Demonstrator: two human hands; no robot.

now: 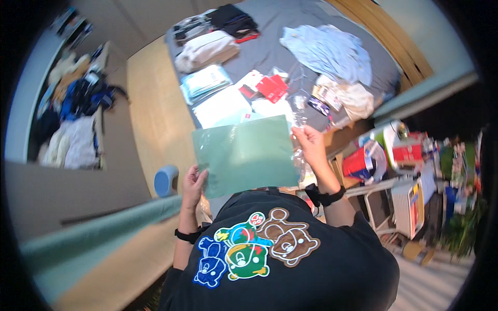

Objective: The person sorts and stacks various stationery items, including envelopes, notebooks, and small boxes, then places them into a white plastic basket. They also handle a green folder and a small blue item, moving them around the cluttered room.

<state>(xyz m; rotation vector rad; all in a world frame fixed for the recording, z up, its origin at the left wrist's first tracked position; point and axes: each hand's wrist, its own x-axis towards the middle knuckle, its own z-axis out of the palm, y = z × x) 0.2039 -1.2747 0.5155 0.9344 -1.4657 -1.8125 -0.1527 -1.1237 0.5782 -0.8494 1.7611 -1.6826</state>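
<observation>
A thin, flat green sheet [245, 155], glossy like plastic, spans the space between my two hands in front of my chest. My left hand [194, 184] pinches its lower left edge between thumb and fingers. At the upper right side, my right hand [309, 142] holds the edge, with crumpled clear plastic film [299, 163] hanging there. Just beyond the sheet, white papers [223, 107] lie on the bed, partly covered by it. Red packets [272, 87] and a stack of light blue packages [208, 81] rest near the papers.
The grey bed [268, 46] also bears folded clothes [208, 50], a blue garment [330, 50] and a patterned phone-like object [318, 105]. A blue stool [166, 181] stands on the wooden floor at left. Crowded shelving and a white rolling cart [404, 210] are at right.
</observation>
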